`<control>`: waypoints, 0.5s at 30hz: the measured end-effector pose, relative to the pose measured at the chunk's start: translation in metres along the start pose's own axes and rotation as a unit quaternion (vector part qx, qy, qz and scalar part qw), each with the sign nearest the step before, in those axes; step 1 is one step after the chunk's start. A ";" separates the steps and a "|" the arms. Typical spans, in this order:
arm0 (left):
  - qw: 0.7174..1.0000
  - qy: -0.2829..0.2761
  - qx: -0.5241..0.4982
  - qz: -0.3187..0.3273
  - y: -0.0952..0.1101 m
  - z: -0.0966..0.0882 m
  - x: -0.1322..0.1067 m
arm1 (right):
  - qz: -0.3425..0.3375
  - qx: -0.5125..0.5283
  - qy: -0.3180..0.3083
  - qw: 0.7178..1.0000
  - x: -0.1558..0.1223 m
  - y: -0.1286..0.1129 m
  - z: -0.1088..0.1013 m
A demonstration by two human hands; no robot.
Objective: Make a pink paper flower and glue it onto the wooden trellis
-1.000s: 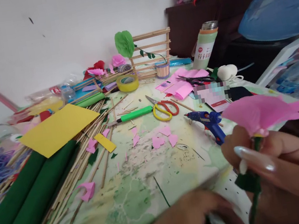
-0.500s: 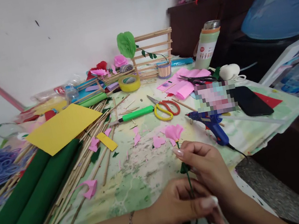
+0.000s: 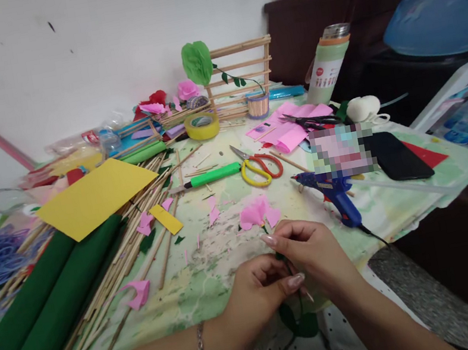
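Observation:
A pink paper flower [image 3: 255,213] on a thin green stem sits just above my two hands at the table's near edge. My right hand [image 3: 315,254] pinches the stem right under the bloom. Below it, my left hand [image 3: 259,294] is closed on the lower stem, where dark green leaves [image 3: 303,322] hang down. Loose pink petals [image 3: 213,212] lie on the table behind the flower. The blue glue gun [image 3: 332,194] lies just right of my right hand.
Green paper rolls [image 3: 37,318] and a pile of bamboo sticks [image 3: 128,242] fill the left side under a yellow sheet [image 3: 93,197]. Scissors [image 3: 257,168], a green-handled knife [image 3: 209,176], yellow tape [image 3: 202,126], a black phone [image 3: 396,155] and a flask [image 3: 327,65] lie farther back.
The flower came down from close to the camera to the table edge. My left hand rose to the stem and both hands now meet just under the bloom.

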State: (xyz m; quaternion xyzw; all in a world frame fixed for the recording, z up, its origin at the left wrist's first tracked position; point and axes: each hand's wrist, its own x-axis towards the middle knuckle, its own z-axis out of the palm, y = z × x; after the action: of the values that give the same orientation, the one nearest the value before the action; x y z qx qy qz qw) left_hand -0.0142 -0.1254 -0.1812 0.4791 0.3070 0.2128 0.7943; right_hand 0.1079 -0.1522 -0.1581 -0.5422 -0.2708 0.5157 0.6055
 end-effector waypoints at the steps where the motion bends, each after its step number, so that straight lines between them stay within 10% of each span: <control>1: 1.000 -0.016 -0.008 -0.004 0.000 -0.001 0.000 | 0.010 -0.002 -0.024 1.000 -0.001 -0.001 -0.001; 6: 0.997 -0.066 -0.033 -0.017 0.001 -0.002 -0.002 | -0.041 -0.066 -0.109 0.991 -0.001 -0.005 -0.013; 9: 0.996 -0.065 -0.058 -0.019 0.001 -0.003 -0.004 | -0.155 -0.153 -0.053 0.974 0.007 -0.006 -0.024; 15: 0.994 -0.056 -0.092 0.014 -0.005 -0.005 -0.006 | -0.226 -0.454 0.043 0.861 0.026 -0.001 -0.042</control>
State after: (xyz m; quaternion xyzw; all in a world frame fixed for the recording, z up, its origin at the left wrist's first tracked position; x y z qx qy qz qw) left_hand -0.0215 -0.1282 -0.1854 0.4191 0.2344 0.2237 0.8482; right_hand 0.1539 -0.1437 -0.1746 -0.7026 -0.5637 0.1613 0.4033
